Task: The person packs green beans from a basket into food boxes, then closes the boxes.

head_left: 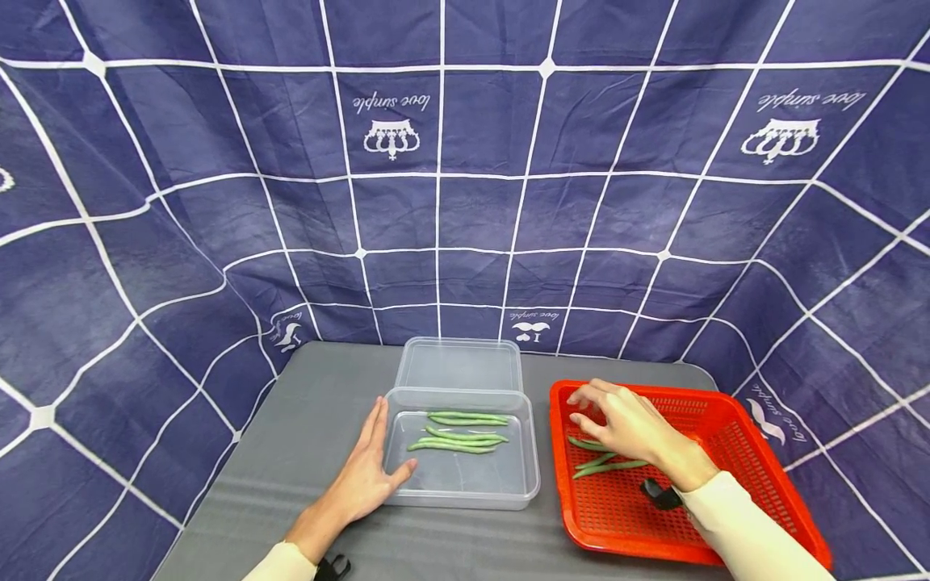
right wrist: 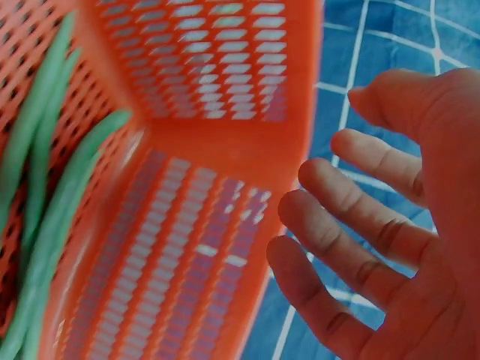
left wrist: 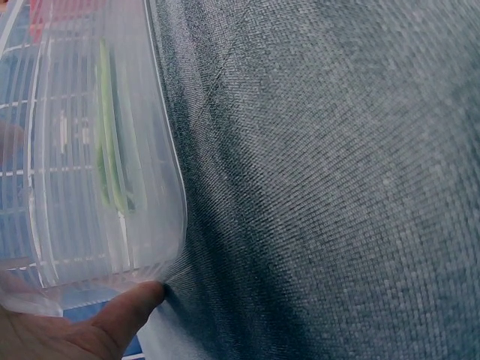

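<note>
Several green beans [head_left: 465, 440] lie crosswise in a clear plastic container [head_left: 472, 489]. My left hand [head_left: 369, 478] rests along the container's left side, fingers straight and thumb near the front corner; in the left wrist view the thumb [left wrist: 129, 315] touches that corner. Over the left part of a red basket [head_left: 617, 524] my right hand [head_left: 623, 420] hovers with loosely bent fingers and nothing in them. More green beans [head_left: 605, 464] lie in the basket below it, partly covered by the hand. The right wrist view shows the spread fingers [right wrist: 352, 217] beside the basket's rim [right wrist: 300, 97].
Behind the container lies a clear flat lid [head_left: 461, 363]. Grey cloth covers the table [head_left: 312, 411]. A blue curtain with white grid lines [head_left: 479, 218] hangs at the back and on both sides.
</note>
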A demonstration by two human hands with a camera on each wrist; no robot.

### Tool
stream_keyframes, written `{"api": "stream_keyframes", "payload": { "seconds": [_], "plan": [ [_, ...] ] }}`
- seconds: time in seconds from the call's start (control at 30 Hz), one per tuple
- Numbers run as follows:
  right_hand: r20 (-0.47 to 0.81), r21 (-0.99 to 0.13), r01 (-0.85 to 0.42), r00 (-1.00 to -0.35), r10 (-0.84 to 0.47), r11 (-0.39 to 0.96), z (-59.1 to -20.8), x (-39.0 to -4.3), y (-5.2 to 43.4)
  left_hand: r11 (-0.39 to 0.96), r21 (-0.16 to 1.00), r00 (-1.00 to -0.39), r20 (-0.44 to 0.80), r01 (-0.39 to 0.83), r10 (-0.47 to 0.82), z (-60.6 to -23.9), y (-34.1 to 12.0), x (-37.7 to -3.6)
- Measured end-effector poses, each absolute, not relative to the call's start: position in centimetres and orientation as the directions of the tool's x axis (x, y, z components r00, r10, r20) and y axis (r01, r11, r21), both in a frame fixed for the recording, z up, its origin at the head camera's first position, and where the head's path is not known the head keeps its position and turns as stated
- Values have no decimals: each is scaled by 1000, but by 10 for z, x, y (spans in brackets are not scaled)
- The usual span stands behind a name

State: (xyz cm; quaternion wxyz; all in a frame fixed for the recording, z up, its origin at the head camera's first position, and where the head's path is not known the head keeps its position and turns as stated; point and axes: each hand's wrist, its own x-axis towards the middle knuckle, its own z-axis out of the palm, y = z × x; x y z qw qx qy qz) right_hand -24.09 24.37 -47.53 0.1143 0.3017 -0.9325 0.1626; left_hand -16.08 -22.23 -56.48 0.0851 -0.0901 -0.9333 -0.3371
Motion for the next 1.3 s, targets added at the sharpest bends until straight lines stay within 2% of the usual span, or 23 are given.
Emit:
{"api": "stream_keyframes", "payload": {
  "seconds": [0.3, 0.53, 0.97, 1.3],
  "plan": [
    [216, -278, -584, -811, -543, 763, -485, -243, 276, 758, 605, -964, 236, 244, 122, -568, -222, -162],
    [122, -310, -599, -795, -594, 738, -492, -243, 292, 764, 591, -958, 257, 257, 124, -568, -222, -161],
    [28, -251, -641, -754, -657, 725, -506, -247, 307, 750, 616, -966, 229, 239, 119, -567, -223, -162],
    [-33, -259, -598, -779, -626, 758, -511, -247, 311, 753, 610, -963, 239, 249, 125, -567, -224, -160]
  ]
}}
